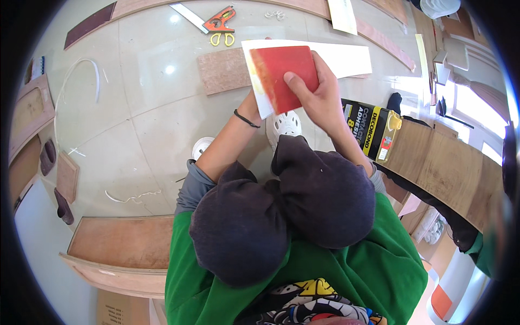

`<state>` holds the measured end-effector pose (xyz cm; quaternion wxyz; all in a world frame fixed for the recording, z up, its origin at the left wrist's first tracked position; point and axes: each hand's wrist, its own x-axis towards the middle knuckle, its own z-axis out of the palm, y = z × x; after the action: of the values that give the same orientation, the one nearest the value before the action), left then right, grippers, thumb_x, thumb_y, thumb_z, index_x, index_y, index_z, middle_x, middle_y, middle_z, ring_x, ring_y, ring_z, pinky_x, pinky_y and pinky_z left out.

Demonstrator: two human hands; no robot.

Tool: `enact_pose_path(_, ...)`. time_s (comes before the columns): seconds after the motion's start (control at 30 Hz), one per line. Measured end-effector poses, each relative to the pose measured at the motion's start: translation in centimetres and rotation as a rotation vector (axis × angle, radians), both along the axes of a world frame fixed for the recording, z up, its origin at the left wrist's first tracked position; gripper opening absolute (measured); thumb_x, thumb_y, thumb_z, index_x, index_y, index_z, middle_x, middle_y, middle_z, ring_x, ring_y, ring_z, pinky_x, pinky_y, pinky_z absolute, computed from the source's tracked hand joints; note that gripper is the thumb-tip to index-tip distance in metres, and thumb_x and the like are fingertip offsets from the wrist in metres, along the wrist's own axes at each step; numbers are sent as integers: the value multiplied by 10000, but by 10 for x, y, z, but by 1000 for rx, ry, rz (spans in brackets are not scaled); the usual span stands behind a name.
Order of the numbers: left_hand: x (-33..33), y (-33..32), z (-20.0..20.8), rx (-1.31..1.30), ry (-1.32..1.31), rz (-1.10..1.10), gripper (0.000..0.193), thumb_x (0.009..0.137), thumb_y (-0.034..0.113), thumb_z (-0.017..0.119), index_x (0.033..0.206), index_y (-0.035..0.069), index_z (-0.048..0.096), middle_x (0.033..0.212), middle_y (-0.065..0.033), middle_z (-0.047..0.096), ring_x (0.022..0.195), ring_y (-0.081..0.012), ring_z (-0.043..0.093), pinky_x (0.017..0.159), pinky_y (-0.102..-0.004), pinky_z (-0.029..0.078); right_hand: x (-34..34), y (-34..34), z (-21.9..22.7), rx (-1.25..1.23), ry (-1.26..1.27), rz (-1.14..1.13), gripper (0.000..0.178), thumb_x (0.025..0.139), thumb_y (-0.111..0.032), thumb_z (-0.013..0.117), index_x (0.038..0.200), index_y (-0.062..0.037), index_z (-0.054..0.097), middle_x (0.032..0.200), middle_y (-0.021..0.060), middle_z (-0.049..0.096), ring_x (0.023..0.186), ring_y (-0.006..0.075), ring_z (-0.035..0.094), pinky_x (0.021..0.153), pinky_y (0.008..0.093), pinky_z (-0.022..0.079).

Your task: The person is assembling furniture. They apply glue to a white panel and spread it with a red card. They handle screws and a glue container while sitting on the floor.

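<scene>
My right hand [320,95] grips a red flat square spreader [295,67], thumb on its face. A yellowish, glue-like smear runs down the spreader's left edge. Directly behind it is a long white strip [346,58], which reaches out to the right; the spreader lies over its left end. My left hand [251,105] comes up under the strip from below and holds it. Most of its fingers are hidden behind the strip, with only a fingertip showing at the top edge. Whether the spreader presses on the strip or just overlaps it, I cannot tell.
On the tiled floor lie a wooden board [223,70], an orange-handled square [219,20] and yellow-handled scissors [222,39]. A black and yellow can [368,130] sits by my right knee. Wooden panels [449,157] lie to the right, and a wooden tray-like piece [122,241] at lower left.
</scene>
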<state>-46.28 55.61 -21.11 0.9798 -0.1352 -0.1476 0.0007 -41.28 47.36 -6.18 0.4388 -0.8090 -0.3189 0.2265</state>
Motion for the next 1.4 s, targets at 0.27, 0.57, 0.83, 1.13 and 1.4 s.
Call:
enact_pose_path(0.27,-1,-11,-23,402,224,278,447,1040,271,477,1422,40,445,1396,-126,541,1241,-222,573,997,-362,534,87,-55,-59,9,-43,-302,341,897,-116,656,1195,38,592,1052,97,683,931,147,638,847,296,511)
enact_pose_path(0.57,4,8,-6,58,12,142,453,1042,274,462,1426,35,432,1410,-133,527,1252,-247,564,1015,-382,521,127,-56,-89,-163,-72,-237,419,899,-157,657,1268,23,574,1063,95,688,929,152,646,853,290,508)
enact_pose_path(0.83,4,11,-2,-24,-43,78,458,1044,276,448,1429,31,420,1421,-139,515,1261,-269,557,1031,-400,510,76,-5,-46,-102,-61,29,499,887,-193,669,1303,52,542,1076,151,702,978,191,668,887,316,515)
enact_pose_path(1.13,-5,9,-10,0,-1,155,514,1048,350,429,1451,33,399,1450,-157,491,1283,-280,545,1045,-419,502,114,-59,-79,-161,-139,-172,392,929,-143,649,1262,40,553,1095,101,675,976,143,632,881,285,501)
enact_pose_path(1.4,-5,14,-1,-45,66,31,666,1022,567,365,1429,43,425,1403,-159,531,1242,-280,577,1020,-423,518,53,-25,-51,-65,-96,-82,359,915,-120,630,1231,35,562,1043,137,701,938,160,664,856,304,516)
